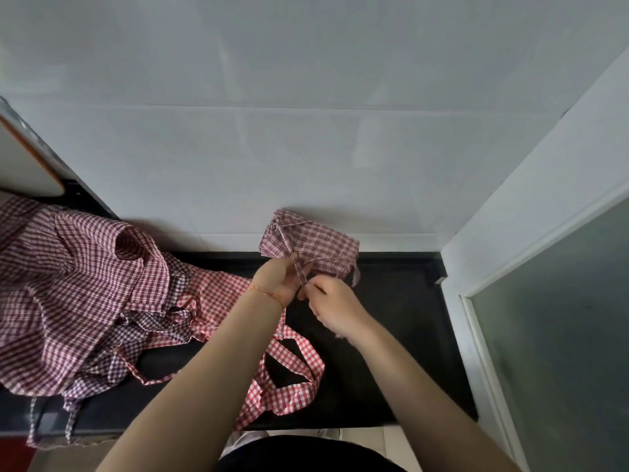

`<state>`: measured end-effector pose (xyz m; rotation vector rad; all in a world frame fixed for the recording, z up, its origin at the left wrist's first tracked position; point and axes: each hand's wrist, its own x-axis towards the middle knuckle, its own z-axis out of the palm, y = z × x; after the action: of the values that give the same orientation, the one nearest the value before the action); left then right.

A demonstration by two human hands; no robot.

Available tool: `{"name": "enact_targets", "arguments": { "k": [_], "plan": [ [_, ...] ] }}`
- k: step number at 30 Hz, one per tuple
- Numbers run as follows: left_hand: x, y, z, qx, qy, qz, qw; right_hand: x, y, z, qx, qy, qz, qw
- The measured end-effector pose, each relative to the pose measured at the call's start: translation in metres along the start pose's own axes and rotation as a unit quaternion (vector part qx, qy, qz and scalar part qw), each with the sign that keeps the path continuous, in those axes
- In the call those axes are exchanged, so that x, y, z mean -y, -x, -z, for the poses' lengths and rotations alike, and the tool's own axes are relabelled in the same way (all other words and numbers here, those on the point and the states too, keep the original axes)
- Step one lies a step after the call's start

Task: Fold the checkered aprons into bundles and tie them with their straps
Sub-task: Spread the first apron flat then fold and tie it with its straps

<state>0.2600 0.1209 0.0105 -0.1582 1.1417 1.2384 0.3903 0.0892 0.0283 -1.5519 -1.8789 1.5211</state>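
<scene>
Pale grey wall tiles (306,97) fill the upper half of the frame, and below them a black stone counter (391,301) runs across the lower middle, ending at the right against a white-framed frosted glass panel (561,318).

At the centre of the frame, against the foot of the wall, you hold up a folded bundle of dark red and white checkered apron cloth (313,243), lifted off the counter with its back edge near the tiles. Thin straps of the same checkered cloth (299,267) cross over the bundle and come down toward your hands.

Your left hand (277,281) sits just below the bundle's lower left corner, fingers curled around the strap where it leaves the cloth; a thin red thread bracelet (265,292) circles that wrist. Your right hand (332,303) is just to the right and slightly lower, thumb and fingertips pinching the end of the same strap, so the two hands nearly touch.

On the left of the frame, a loose heap of dark red checkered aprons (68,284) is spread over the counter and hangs over its front edge. Beside it, toward the centre and partly under your left forearm, lies a brighter red and white checkered apron (218,298), its wide straps looping across the counter at lower centre (292,379).

At the upper left edge, a white board with an orange rim (27,161) leans into view.
</scene>
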Motion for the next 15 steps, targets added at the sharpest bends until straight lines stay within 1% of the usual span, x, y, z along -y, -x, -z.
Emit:
{"name": "enact_targets", "arguments": {
  "k": [2,5,8,9,11,12,14,15],
  "plan": [
    [-0.003,0.006,-0.008,-0.014,0.05,0.014,0.999,-0.009,-0.004,-0.01,-0.024,-0.011,-0.016,1.0],
    [-0.008,0.014,-0.013,0.003,0.072,0.037,0.997,-0.018,-0.009,-0.012,-0.043,-0.119,-0.046,0.991],
    [-0.01,0.02,-0.013,0.03,0.047,0.059,0.997,-0.028,-0.013,-0.003,-0.01,-0.238,-0.04,0.97],
    [-0.011,0.023,-0.012,0.046,0.032,0.067,0.996,-0.029,-0.014,0.001,0.011,-0.28,-0.033,0.959],
    [-0.015,0.028,-0.008,0.08,-0.025,0.076,0.994,-0.034,-0.018,0.014,0.054,-0.349,-0.046,0.934],
    [-0.018,0.031,-0.006,0.098,-0.063,0.077,0.99,-0.038,-0.021,0.021,0.071,-0.362,-0.063,0.927],
    [-0.024,0.036,-0.002,0.131,-0.125,0.08,0.98,-0.041,-0.023,0.035,0.098,-0.341,-0.095,0.93],
    [-0.027,0.038,0.0,0.144,-0.149,0.085,0.975,-0.041,-0.023,0.041,0.096,-0.334,-0.114,0.931]
  ]
}}
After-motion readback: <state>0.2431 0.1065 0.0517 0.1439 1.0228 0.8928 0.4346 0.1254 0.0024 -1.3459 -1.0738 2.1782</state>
